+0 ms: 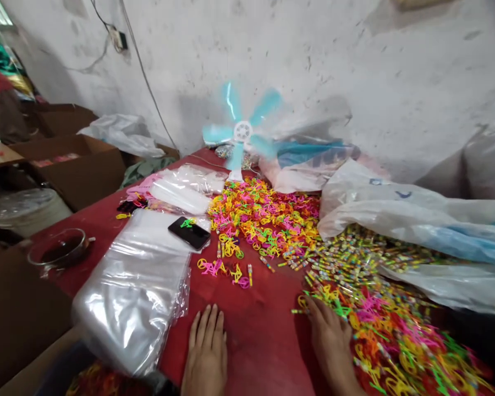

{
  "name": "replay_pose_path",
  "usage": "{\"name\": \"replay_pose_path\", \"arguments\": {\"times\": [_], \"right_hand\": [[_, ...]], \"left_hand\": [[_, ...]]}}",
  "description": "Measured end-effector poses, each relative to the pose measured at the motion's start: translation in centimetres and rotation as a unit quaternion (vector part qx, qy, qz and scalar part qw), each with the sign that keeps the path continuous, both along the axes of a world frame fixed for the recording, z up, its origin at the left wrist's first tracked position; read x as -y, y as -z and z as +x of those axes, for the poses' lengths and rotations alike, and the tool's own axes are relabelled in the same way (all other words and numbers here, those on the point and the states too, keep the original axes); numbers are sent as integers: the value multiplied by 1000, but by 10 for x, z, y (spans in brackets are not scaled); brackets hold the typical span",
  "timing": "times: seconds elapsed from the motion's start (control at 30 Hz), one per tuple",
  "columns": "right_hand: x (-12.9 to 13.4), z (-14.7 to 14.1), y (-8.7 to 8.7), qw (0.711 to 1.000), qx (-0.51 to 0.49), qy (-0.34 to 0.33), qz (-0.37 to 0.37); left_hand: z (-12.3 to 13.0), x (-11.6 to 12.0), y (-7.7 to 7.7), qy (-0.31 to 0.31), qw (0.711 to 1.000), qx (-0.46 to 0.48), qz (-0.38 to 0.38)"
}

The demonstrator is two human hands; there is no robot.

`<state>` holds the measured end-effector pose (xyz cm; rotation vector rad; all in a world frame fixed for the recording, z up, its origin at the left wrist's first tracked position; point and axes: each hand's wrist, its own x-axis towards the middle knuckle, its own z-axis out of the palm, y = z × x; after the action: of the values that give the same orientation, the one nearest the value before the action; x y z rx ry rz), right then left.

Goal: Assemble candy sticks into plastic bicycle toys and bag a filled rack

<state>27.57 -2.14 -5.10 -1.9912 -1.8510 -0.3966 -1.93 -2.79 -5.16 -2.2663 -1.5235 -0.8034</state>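
My left hand (206, 349) lies flat, palm down, on the red table covering (256, 346), fingers stretched out and holding nothing. Over on the right, my right hand (332, 338) reaches to the edge of a heap of small coloured plastic bicycle-shaped toys (390, 330). Its fingers are stretched forward beside a yellow piece; their undersides are hidden. Ahead of my hands lie a few loose bicycle toys (210, 267) and a small printed tube (250, 275). A stack of clear plastic bags (127, 297) is left of my left hand.
A phone (190, 233) with a green toy on it lies on the bags. Behind stand a turning blue fan (242, 132) and a larger toy heap (268, 214). Many small tubes (355, 253) spill from a white sack (379, 198). A glass bowl (60, 247) and cardboard boxes (78, 176) are left.
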Motion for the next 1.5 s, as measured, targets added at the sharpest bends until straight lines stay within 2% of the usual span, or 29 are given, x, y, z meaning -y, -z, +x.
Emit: {"name": "replay_pose_path", "arguments": {"times": [0.07, 0.13, 0.2, 0.27, 0.4, 0.47, 0.53, 0.6, 0.67, 0.77, 0.83, 0.9, 0.97, 1.07, 1.13, 1.2, 1.3, 1.4, 1.47, 1.5], "right_hand": [[3, 3, -6, 1000, 9, -4, 7], [1, -3, -13, 998, 0, -55, -13], [-4, -12, -19, 992, -30, -114, -34], [-11, -21, -24, 988, -74, -137, -26], [-42, -44, -35, 966, -225, -131, 6], [-66, -62, -41, 953, -272, -125, -42], [-90, -81, -45, 957, -246, -111, -110], [-105, -97, -47, 960, -218, -94, -149], [-104, -108, -46, 960, -205, -85, -173], [-78, -112, -41, 955, -191, -88, -210], [-58, -107, -38, 944, -200, -109, -237], [-50, -94, -38, 934, -225, -134, -244], [-59, -78, -39, 941, -234, -132, -205], [-91, -61, -41, 976, -165, -57, -129], [-105, -59, -42, 984, -114, -34, -133], [-104, -60, -39, 983, -91, -51, -151], [-77, -59, -31, 977, -92, -95, -167], [-46, -54, -29, 980, -110, -98, -136], [-37, -58, -34, 982, -128, -93, -101], [-37, -64, -38, 980, -140, -103, -92]], "left_hand": [[0, 2, -2, -2, 1000, 6, -20], [0, 3, -6, 7, 999, 22, -47], [1, 1, -12, 15, 994, 63, -85], [6, -8, -20, 3, 984, 131, -119], [33, -49, -42, -61, 954, 252, -154], [51, -75, -51, -93, 947, 242, -188], [65, -95, -57, -139, 944, 196, -228], [75, -104, -59, -159, 942, 161, -250], [77, -101, -57, -155, 942, 147, -257], [69, -79, -52, -127, 943, 151, -267], [59, -59, -49, -91, 940, 179, -275], [49, -41, -47, -55, 931, 219, -288], [41, -29, -47, -33, 919, 246, -305], [35, -21, -50, -22, 913, 249, -324], [34, -17, -53, -18, 912, 240, -331], [32, -13, -55, 1, 909, 249, -334], [24, -12, -57, 1, 906, 309, -290], [12, -27, -58, -67, 919, 317, -223], [7, -42, -57, -81, 921, 296, -242], [5, -49, -56, -78, 912, 300, -267]]}}
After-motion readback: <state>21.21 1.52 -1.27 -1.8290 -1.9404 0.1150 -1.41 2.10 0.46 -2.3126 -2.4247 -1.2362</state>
